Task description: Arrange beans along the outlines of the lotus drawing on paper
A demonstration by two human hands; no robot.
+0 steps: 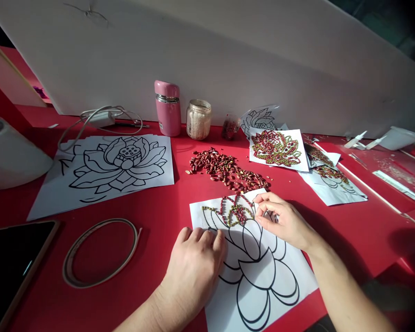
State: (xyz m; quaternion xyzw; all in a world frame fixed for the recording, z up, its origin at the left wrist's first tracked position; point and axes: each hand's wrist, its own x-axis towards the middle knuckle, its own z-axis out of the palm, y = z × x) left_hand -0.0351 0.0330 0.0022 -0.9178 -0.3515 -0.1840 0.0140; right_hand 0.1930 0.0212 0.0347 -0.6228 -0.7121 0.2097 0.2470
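Note:
A white sheet with a lotus line drawing (257, 272) lies in front of me. Red and green beans (238, 212) run along the petal outlines at its top. My left hand (198, 258) rests curled on the sheet's left side; a small dark bit shows by its fingertips, too hidden to name. Over the upper right petals, my right hand (280, 217) has thumb and forefinger drawn together, and whatever is between them is too small to make out. Just beyond the sheet spreads a loose pile of red beans (224, 169) with some green ones mixed in.
Blank lotus printouts (124, 163) lie left, near a tape roll (69, 267) and a dark tablet (14, 272). A pink flask (168, 110) and glass jar (198, 121) stand behind. Bean-covered pictures (278, 148) and glue bottles (356, 139) are at right.

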